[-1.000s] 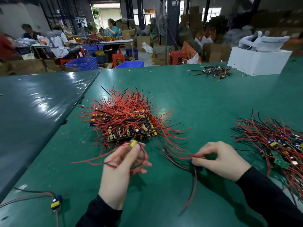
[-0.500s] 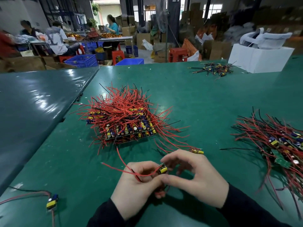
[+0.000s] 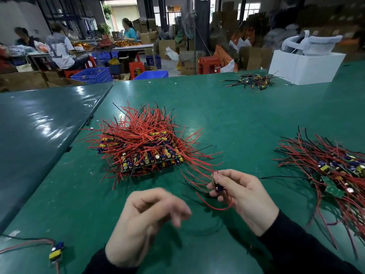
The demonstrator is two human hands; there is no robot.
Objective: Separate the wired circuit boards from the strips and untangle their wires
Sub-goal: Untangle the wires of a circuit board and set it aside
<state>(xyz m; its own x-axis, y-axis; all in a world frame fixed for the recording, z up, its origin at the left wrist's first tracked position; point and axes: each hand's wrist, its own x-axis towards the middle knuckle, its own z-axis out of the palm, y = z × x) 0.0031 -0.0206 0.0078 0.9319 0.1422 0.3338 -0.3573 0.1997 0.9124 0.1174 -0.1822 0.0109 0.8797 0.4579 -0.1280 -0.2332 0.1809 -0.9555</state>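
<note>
At my green surface, my right hand pinches one small board between thumb and fingers, its red wires looping below the palm and trailing back toward the pile of boards on their strips just ahead. My left hand hangs blurred over the surface, fingers loosely curled and apart, holding nothing. A second heap of boards and wires lies to my right, well apart from the pile; a lone board sits near my left sleeve, and a small dark bundle rests far off beside a white box.

The step in hand looks to be freeing this board's leads. I cannot tell whether the wires by my right grip belong to the held board or to the pile. If they cross, a pull toward the heap could drag the whole pile along, or strain a solder joint. With only a fingertip pinch on the board, a snagged wire could also twist it out of my hand.
</note>
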